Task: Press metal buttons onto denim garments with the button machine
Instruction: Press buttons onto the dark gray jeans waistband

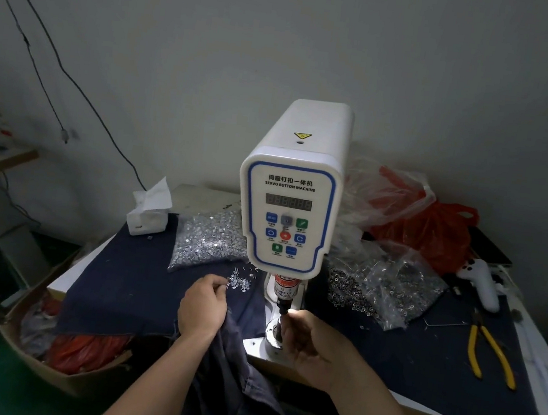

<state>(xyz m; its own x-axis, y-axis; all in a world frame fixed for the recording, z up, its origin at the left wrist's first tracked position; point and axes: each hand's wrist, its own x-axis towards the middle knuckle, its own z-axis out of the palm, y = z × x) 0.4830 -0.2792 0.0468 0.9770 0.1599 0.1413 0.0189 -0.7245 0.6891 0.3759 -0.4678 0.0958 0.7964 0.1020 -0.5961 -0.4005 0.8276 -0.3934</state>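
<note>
The white servo button machine (291, 188) stands mid-table, its punch lit above the round metal die (271, 334). My right hand (312, 345) is at the punch, with fingertips curled up against the die; what they pinch is hidden by glare. My left hand (203, 305) has curled fingers reaching into a small scatter of loose metal buttons (239, 282) on the dark cloth. A denim garment (237, 382) hangs off the table's front edge between my forearms.
A clear bag of silver buttons (208, 240) lies left of the machine, and bags of metal parts (383, 289) lie to its right. Yellow-handled pliers (489, 354), a white controller (482, 283), a tissue box (149, 212) and red plastic bags (425, 226) are also on the table.
</note>
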